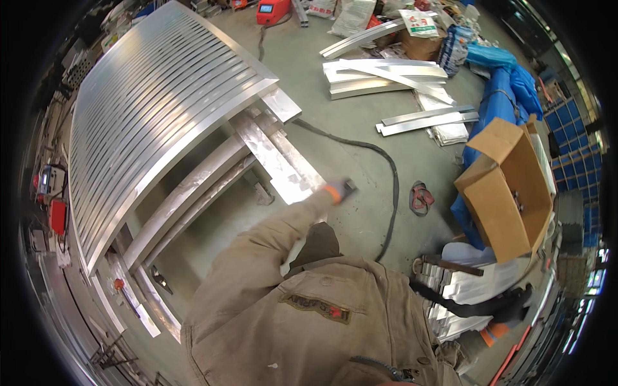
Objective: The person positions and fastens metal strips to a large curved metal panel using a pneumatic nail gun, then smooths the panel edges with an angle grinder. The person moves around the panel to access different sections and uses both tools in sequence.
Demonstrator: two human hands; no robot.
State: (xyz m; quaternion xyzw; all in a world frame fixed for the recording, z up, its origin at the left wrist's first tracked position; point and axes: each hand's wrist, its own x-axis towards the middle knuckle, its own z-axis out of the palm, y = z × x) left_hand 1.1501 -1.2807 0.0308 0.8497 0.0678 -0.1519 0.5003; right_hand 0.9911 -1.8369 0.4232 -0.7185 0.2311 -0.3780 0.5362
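The step in hand appears to be handling a black cable (456, 307), which runs from left of the right hand (513, 310) up to its dark glove; how far that hand is closed, or whether it grips the cable, I cannot tell. The left hand (348, 187) is blurred, its opening unclear, just right of a flat metal beam (283, 168) with a slatted panel (167, 83) farther up-left. Judging from this, the next move calls for a secure cable hold, clear of the metal strips (486, 282) left of the right hand.
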